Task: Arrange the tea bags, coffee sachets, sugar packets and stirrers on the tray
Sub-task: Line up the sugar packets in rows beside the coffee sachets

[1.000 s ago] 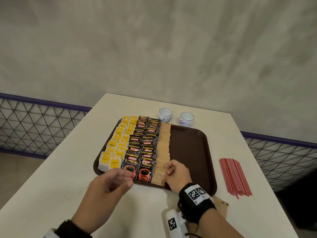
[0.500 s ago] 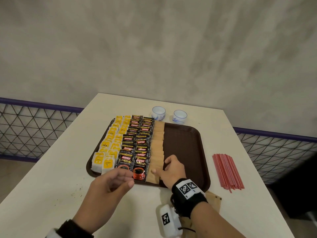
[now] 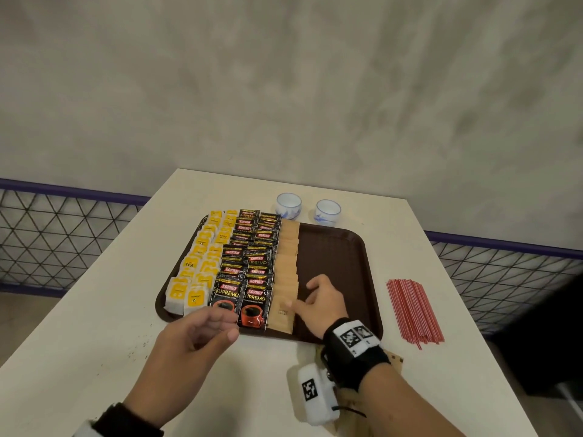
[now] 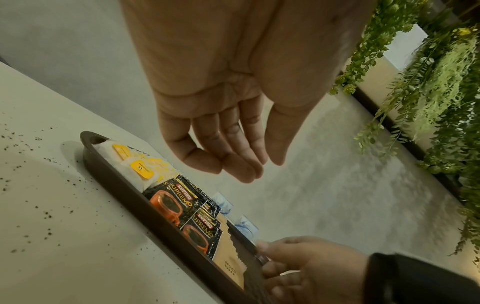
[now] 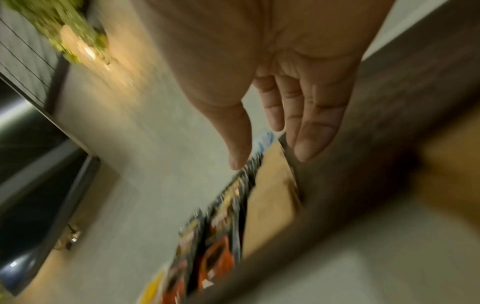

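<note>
The brown tray point(image 3: 340, 247) holds two columns of yellow-tagged tea bags point(image 3: 202, 263), two columns of black coffee sachets point(image 3: 249, 263) and one column of brown sugar packets point(image 3: 285, 272). Its right half is bare. Red stirrers point(image 3: 413, 310) lie in a bundle on the table, right of the tray. My right hand point(image 3: 307, 294) hovers low over the tray beside the front sugar packets, fingers relaxed and holding nothing; its thumb lies at the front packet's right edge. My left hand point(image 3: 232, 324) hangs over the tray's front rim near the front coffee sachets point(image 4: 179, 203), loosely curled and holding nothing.
Two small white-and-blue cups point(image 3: 288, 205) point(image 3: 328, 211) stand just behind the tray. A piece of cardboard point(image 3: 394, 361) lies on the table under my right wrist. Dark specks dot the table at front left. A mesh railing point(image 3: 63, 234) runs beyond both table sides.
My right hand has uncurled from a fist on the front sugar packet and shifted slightly right and forward over the bare tray. The left hand has barely moved.
</note>
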